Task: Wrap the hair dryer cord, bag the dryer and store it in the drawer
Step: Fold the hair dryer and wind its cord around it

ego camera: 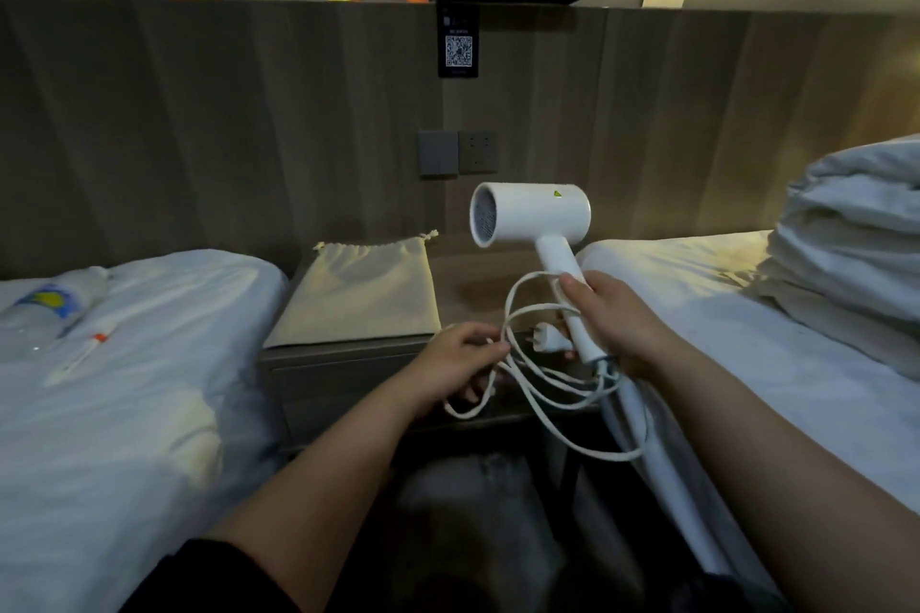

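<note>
The right hand grips the handle of the white hair dryer, holding it upright above the nightstand surface with its barrel pointing left. The left hand pinches the white cord, which hangs in several loose loops between both hands and droops below the handle's end. The plug sits in the air between the two hands, near the handle. A cream drawstring bag lies flat on the left part of the surface, apart from the dryer. The drawer front below is closed. Beds flank the nightstand on either side.
</note>
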`<move>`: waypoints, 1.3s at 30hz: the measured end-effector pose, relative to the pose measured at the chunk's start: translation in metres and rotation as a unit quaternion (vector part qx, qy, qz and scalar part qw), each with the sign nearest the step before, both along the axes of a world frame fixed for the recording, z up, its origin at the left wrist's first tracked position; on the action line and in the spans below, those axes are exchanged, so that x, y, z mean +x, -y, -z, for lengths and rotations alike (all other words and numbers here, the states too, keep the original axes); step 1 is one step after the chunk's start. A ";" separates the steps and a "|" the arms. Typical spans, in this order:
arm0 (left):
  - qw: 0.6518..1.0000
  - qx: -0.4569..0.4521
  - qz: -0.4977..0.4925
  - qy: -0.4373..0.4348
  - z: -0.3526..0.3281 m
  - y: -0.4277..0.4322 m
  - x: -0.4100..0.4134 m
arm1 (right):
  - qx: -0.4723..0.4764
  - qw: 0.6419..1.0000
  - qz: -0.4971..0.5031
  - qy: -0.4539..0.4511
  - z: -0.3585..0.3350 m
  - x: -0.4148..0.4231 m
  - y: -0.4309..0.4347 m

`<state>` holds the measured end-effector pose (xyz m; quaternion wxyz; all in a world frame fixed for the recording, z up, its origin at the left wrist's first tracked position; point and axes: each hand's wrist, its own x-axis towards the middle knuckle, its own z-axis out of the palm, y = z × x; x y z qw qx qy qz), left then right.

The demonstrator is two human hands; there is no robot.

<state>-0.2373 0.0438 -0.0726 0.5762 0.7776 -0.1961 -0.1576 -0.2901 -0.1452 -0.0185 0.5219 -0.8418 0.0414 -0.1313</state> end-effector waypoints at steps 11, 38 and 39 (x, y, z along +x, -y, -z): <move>0.951 -0.144 0.020 -0.273 0.023 -0.047 0.029 | -0.189 0.978 -0.083 -0.002 0.038 -0.007 -0.002; 0.978 -0.094 -0.180 0.048 0.062 -0.070 0.036 | 0.033 0.924 -0.278 -0.261 0.115 0.046 0.038; 0.975 -0.101 -0.190 0.045 0.062 -0.070 0.036 | 0.013 0.932 -0.264 -0.246 0.114 0.045 0.040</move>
